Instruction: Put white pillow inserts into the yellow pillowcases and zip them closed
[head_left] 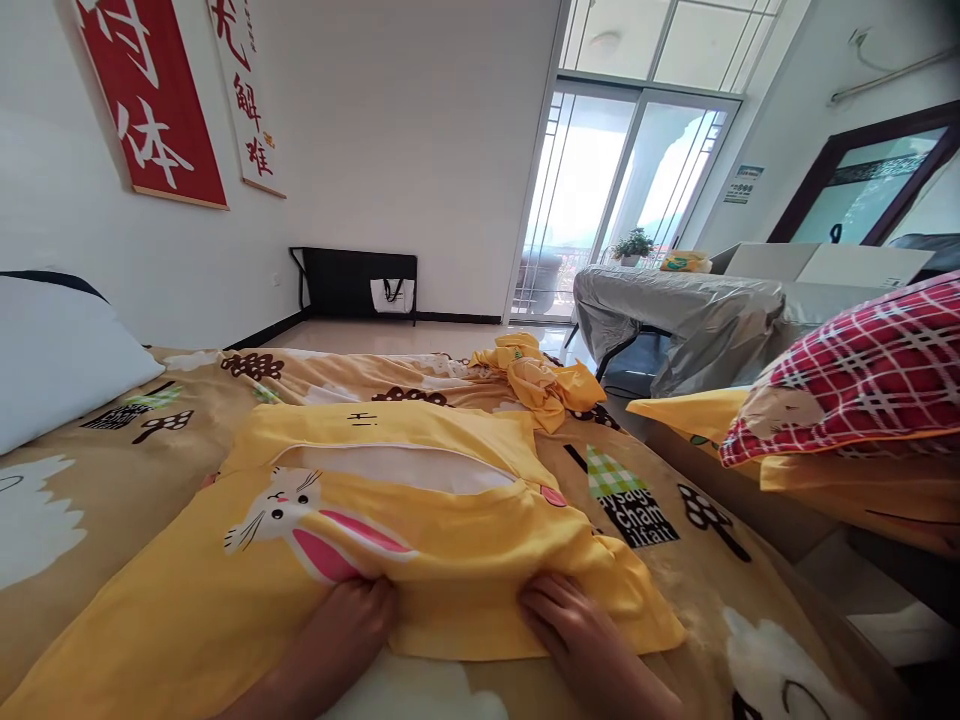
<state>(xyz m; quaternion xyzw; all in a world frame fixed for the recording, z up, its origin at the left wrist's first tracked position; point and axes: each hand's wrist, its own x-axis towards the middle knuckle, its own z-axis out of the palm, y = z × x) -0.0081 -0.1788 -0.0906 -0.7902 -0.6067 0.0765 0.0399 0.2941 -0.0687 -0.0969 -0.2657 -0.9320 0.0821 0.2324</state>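
Observation:
A yellow pillowcase [465, 540] with a printed white rabbit and pink ears lies spread on the bed in front of me. Across its upper part a long slit gapes, and something white [405, 467] shows inside. My left hand [352, 615] is closed on the cloth below the rabbit's ears, fingers curled under and partly hidden. To its right, my right hand [559, 612] also grips the pillowcase, with folds bunching beside it. Between the two hands the near edge of the cloth hangs down toward the sheet.
The patterned bedsheet [652, 590] lies under everything. Crumpled yellow cloth [536, 380] sits at the bed's far edge. A white pillow [67, 360] is on the left. At right are a red plaid pillow [862, 370] and a covered table [675, 310] holding a box [825, 264].

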